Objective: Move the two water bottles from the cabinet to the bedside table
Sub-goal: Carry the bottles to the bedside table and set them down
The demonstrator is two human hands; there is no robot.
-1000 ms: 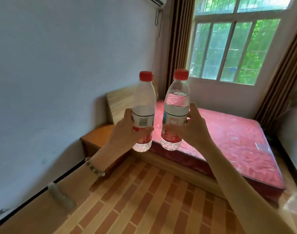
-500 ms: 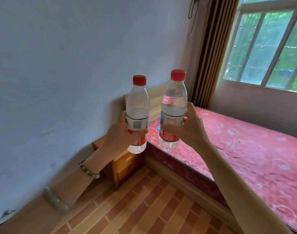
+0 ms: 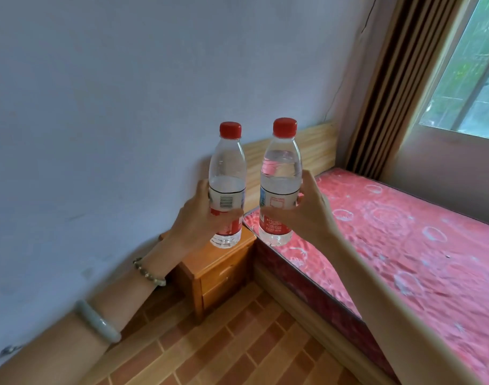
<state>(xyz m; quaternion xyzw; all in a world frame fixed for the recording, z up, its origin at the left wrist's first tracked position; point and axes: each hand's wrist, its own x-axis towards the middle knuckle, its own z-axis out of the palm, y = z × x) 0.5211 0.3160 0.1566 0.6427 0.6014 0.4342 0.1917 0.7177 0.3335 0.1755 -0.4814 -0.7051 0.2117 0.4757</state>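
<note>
Each hand, left [image 3: 201,218] and right [image 3: 307,215], was wrapped tight round an upright bottle [image 3: 227,187] [image 3: 280,184]. Both were held clear above the table [image 3: 223,259], apparently for setting down.

Brightness: soft, even daylight, neither dim nor harsh.
Source: the glazed window with pale frame [image 3: 471,87] at upper right, green and slightly washed out.
Sheen: the red patterned mattress cover [image 3: 404,234] shows pale glossy patches facing that window.
Shadows: faint; a dark zone lies under the small orange wooden bedside bench [image 3: 223,273] and along the plain bluish-white wall [image 3: 112,107] near the floor.
Glints: small highlights on the two clear plastic red-capped water bottles [image 3: 280,184].
Distortion: wide-angle bending; wall and brown striped curtain [image 3: 382,87] lean.
Focus: centre fairly sharp; the pale green bangle [image 3: 97,322] and lower edges are smeared.
</note>
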